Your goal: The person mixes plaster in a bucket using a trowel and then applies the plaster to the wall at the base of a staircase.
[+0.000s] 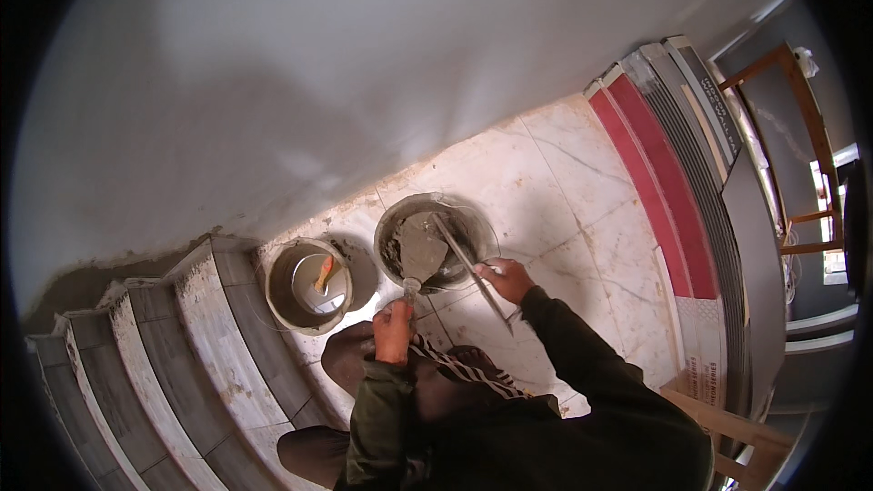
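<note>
Left grip (391,332) has its fingers curled snugly round the handle of a broad-bladed scraper (422,253), no slack that I can see. The blade sits over the bucket of gray mix (398,241), and it's gray too, so I can't tell how much of it is coated. Right grip (507,280) is closed round a long metal tool (475,269) that slants across the rim, far end inside the mix bucket (484,250). My guess is both are held over the opening so drips land back in there.

Mix bucket's on the marbled tile floor (568,164) right in front of the knees, which looks like the easy-reach spot. Just left of it, by the stairs (205,336), is a water bucket (273,284) with an orange-handled tool (325,271) in it, maybe parked there to keep it wet.

Label-wise: packs with red sides (653,186) lean off to the right, well apart from the buckets. There's bold printing on a gray carton (712,114) and smaller lettering lower down on a pale one (702,373). Nothing readable on either bucket.
</note>
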Demonstrator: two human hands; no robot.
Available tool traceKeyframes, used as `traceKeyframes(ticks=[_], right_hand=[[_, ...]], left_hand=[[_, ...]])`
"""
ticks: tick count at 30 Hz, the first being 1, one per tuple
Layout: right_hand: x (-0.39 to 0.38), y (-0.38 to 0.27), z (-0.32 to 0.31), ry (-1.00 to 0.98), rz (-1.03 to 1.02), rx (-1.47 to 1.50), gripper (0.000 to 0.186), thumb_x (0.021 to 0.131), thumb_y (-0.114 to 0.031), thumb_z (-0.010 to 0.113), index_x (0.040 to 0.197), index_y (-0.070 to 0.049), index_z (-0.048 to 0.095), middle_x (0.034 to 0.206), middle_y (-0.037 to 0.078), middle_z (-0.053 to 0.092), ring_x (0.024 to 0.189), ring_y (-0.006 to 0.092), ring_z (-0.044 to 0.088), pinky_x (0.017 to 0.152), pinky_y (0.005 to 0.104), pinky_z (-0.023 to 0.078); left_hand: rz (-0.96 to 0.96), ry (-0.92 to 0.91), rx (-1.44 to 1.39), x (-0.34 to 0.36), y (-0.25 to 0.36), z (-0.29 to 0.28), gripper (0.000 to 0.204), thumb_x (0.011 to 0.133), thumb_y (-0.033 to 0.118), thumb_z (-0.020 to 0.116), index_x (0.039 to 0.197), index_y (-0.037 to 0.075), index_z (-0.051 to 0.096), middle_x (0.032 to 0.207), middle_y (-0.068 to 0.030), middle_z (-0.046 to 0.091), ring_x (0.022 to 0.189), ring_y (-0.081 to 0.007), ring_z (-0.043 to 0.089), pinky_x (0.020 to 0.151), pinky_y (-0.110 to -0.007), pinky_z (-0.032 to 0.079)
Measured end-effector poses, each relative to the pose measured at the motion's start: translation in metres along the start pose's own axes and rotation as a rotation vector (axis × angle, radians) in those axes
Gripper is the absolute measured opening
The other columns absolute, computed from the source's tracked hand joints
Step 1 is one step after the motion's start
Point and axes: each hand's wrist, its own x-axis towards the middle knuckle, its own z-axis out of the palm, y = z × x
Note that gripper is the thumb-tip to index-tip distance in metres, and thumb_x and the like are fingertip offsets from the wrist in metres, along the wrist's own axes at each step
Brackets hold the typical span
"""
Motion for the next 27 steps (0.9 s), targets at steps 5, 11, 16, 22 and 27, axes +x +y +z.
traceKeyframes(ticks=[5,11,16,22,27], right_hand=[[-0.039,-0.023,-0.015,-0.07,-0.046,0.068,0.041,0.083,-0.045,0.054,0.099,-0.008,0.064,0.087,0.017,0.064,0.084,0.0325,0.062,0.074,0.0359,0.048],[-0.033,-0.015,0.008,-0.005,-0.113,0.046,0.032,0.085,-0.032,0.057,0.1,-0.005,0.063,0.092,0.014,0.065,0.085,0.0291,0.063,0.074,0.034,0.048],[-0.034,-0.013,-0.001,-0.045,-0.015,0.019,0.038,0.083,-0.038,0.056,0.098,-0.004,0.063,0.088,0.018,0.065,0.084,0.0326,0.062,0.076,0.0364,0.048],[-0.072,-0.045,0.02,-0.057,-0.196,0.099,0.041,0.084,-0.039,0.056,0.102,-0.003,0.062,0.099,0.018,0.063,0.091,0.0315,0.06,0.08,0.0358,0.046],[-0.031,-0.019,0.023,0.005,-0.014,0.092,0.037,0.084,-0.037,0.057,0.102,-0.005,0.062,0.091,0.019,0.064,0.085,0.0345,0.061,0.075,0.0384,0.048]], left_hand=[[-0.069,-0.032,-0.045,0.002,0.024,-0.011,0.031,0.087,0.029,0.051,0.098,0.0,0.057,0.085,-0.0055,0.056,0.056,-0.0093,0.045,0.043,-0.024,0.032],[0.014,-0.004,0.151,0.005,0.021,-0.005,0.029,0.084,0.027,0.053,0.079,-0.001,0.062,0.065,-0.0018,0.056,0.052,-0.0097,0.046,0.046,-0.027,0.035],[0.276,-0.012,0.501,0.001,0.025,-0.012,0.031,0.083,0.026,0.052,0.077,-0.003,0.061,0.062,-0.0043,0.056,0.056,-0.0125,0.05,0.051,-0.029,0.039],[0.3,-0.093,0.611,0.004,0.023,-0.013,0.033,0.083,0.027,0.052,0.084,-0.004,0.061,0.064,-0.0126,0.058,0.061,-0.0219,0.055,0.059,-0.034,0.043],[0.352,-0.118,0.669,-0.019,0.018,-0.003,0.032,0.08,0.027,0.055,0.085,-0.004,0.062,0.066,-0.0197,0.06,0.066,-0.0298,0.061,0.063,-0.037,0.046]])
